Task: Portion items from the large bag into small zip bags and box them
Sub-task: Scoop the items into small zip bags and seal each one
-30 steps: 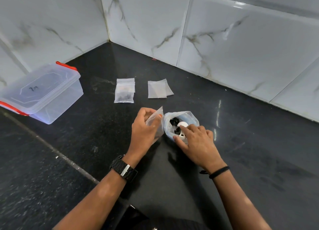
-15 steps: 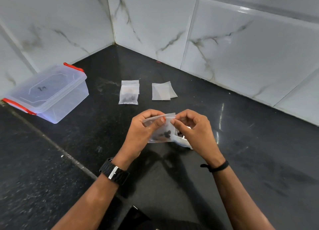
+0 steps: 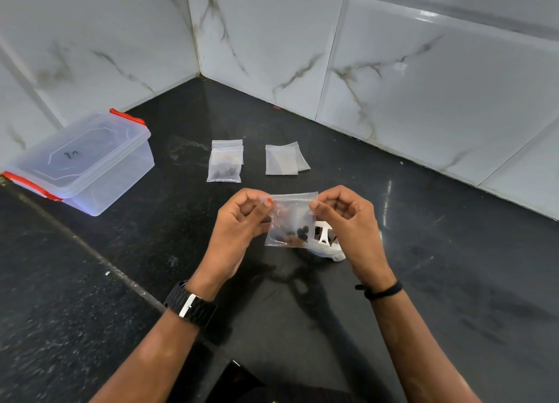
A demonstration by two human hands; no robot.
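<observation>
While hanging above the black tabletop (image 3: 90,296), near centre: small zip bag (image 3: 291,221), clear, being held upright in the air by both top corners, dark items (image 3: 298,234) sitting at its bottom.
Left hand (image 3: 242,230): pinching the bag's top left corner between thumb and forefinger, remaining fingers curling inward; black watch (image 3: 190,305) showing on its wrist.
Right hand (image 3: 348,224): pinching the bag's top right corner likewise, fingers curling; black band (image 3: 382,292) circling its wrist.
Large bag (image 3: 325,245): lying on the tabletop just behind and below the held bag, partly hiding under the right hand, white with dark contents showing through.
Filled zip bags (image 3: 225,162): lying stacked farther back, left of centre, dark items inside the top one.
Empty zip bags (image 3: 286,159): lying flat just right of the filled ones, overlapping, apart from them.
Storage box (image 3: 81,160): sitting far left against the wall, translucent, lid on, red clips (image 3: 127,117) showing at both ends.
Marbled wall tiles (image 3: 423,78): bordering the tabletop at the far side and left.
</observation>
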